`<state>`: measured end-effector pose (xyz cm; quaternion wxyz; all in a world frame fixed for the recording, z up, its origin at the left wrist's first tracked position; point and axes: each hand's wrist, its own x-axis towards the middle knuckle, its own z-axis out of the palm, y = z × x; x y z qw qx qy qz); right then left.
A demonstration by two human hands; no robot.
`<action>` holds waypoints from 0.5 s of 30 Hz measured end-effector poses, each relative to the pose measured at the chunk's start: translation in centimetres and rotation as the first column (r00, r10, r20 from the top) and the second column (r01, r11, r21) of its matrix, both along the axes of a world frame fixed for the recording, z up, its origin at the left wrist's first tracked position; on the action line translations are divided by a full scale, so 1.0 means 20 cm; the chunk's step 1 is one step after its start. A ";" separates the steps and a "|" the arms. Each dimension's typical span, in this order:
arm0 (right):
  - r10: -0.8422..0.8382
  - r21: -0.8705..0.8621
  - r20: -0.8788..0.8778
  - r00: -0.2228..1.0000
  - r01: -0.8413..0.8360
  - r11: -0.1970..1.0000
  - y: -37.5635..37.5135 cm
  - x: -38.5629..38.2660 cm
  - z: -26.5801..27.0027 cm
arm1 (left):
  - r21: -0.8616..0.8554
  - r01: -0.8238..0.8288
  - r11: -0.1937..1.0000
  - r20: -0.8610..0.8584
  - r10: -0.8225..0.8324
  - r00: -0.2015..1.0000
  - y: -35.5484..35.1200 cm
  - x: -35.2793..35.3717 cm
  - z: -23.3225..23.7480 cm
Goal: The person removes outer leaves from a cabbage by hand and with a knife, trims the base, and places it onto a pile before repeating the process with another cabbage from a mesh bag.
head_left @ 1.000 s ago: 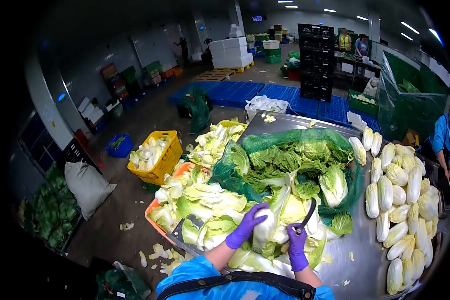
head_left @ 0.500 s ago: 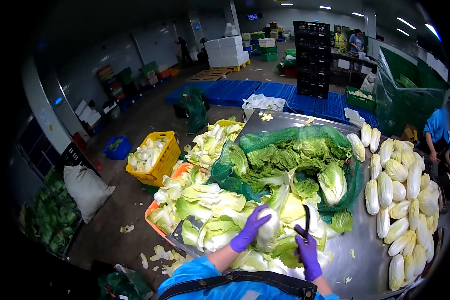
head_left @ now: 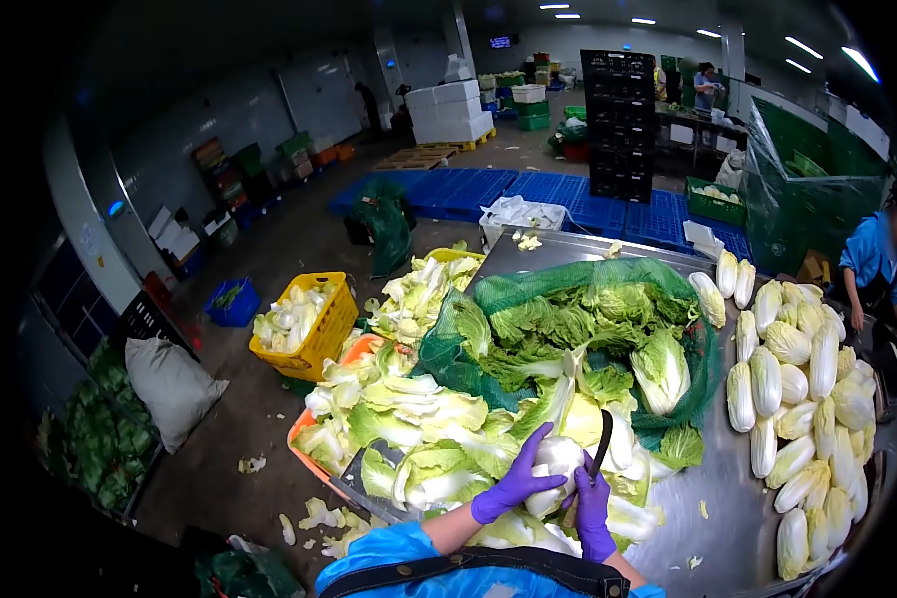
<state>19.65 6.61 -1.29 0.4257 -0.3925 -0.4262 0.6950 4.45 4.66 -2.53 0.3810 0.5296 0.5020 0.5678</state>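
Note:
My left hand [head_left: 520, 475], in a purple glove, is wrapped around a napa cabbage [head_left: 556, 460] over the pile of leaves. My right hand [head_left: 592, 510], gloved alike, grips a knife [head_left: 602, 444] with a dark curved blade pointing up, close beside the cabbage's right side. Its handle is mostly covered by my fingers. Loose outer leaves [head_left: 419, 404] lie heaped under and left of my hands. Beyond them, a green mesh sack [head_left: 710, 354] lies open with leafy cabbages [head_left: 660, 371] in it.
Trimmed cabbages [head_left: 792, 429] are stacked on the metal table [head_left: 683, 513] at right. An orange crate [head_left: 302, 431] and a yellow crate [head_left: 324, 334] of leaves stand left. Blue pallets [head_left: 458, 197] and black stacked crates [head_left: 620, 130] are beyond. A co-worker in blue [head_left: 872, 254] is at far right.
The cabbage has turned and come lower, its white base now facing up between my hands. My right hand has brought the knife left, up against the cabbage.

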 end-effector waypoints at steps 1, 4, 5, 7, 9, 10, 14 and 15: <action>-0.002 -0.002 0.002 1.000 0.002 1.000 0.01 -0.01 -0.01 | 0.012 0.058 0.998 0.007 -0.058 0.998 -0.02 -0.01 0.00; -0.081 0.067 0.091 0.993 0.075 0.995 0.03 0.02 0.03 | -0.039 0.048 0.998 -0.240 -0.056 0.969 -0.14 -0.09 -0.06; -0.082 0.069 0.106 0.991 0.075 0.995 0.04 0.05 0.02 | -0.069 0.051 0.996 -0.326 -0.071 0.943 -0.20 -0.14 -0.13; -0.072 -0.007 0.078 0.994 0.073 0.997 0.08 0.09 -0.01 | -0.288 0.157 0.945 -0.631 -0.311 0.711 -0.37 -0.27 -0.30; -0.065 0.011 0.057 0.996 0.065 0.998 0.09 0.10 -0.02 | -0.485 0.180 0.856 -0.813 -0.517 0.268 -0.50 -0.34 -0.34; 0.004 0.031 0.072 0.997 -0.006 0.999 0.08 0.10 -0.02 | -0.593 0.085 0.800 -0.721 -0.576 0.385 -0.47 -0.31 -0.21; 0.209 0.036 0.059 0.976 -0.211 0.977 0.02 0.07 0.07 | -0.189 0.106 0.976 -0.040 -0.115 0.993 -0.26 -0.33 0.09; 0.254 0.028 0.039 0.966 -0.255 0.967 -0.01 0.05 0.11 | -0.107 0.110 0.988 -0.210 -0.130 0.969 -0.22 -0.30 0.18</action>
